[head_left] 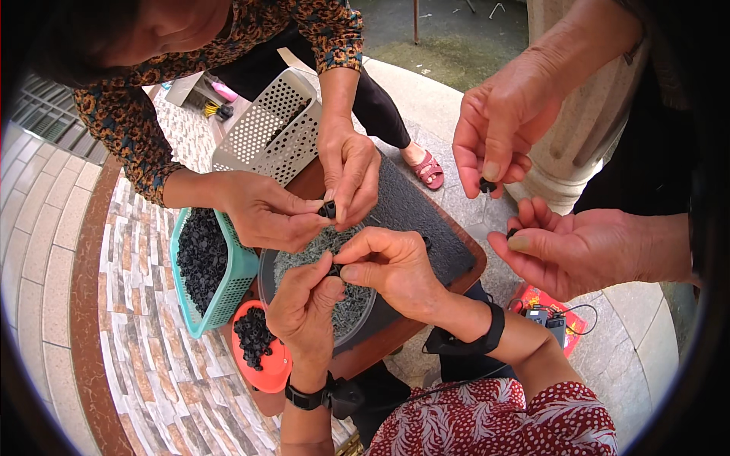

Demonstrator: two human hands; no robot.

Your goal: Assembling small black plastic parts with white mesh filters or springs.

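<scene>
My left hand (pixel 306 308) and my right hand (pixel 395 275) meet over a clear round tub (pixel 356 334) of small pale grey-green pieces. Thumb and forefinger of both hands pinch a small black plastic part (pixel 335 270), mostly covered by my fingertips. Just left of my left hand sits an orange-red dish (pixel 262 378) with a heap of black parts (pixel 255 338). Beyond it stands a turquoise perforated basket (pixel 237 262) filled with more black pieces (pixel 201 262). A dark textured mat (pixel 414 205) lies under the tub on a brown wooden table (pixel 475 270).
Across the table, a co-worker's hands (pixel 277 213) hold a black part (pixel 328 209) close to mine. Another person's hands (pixel 566 243), at right, hold small black pieces. A beige perforated basket (pixel 266 121) stands behind. A red box (pixel 566 304) with a cabled device lies low at right.
</scene>
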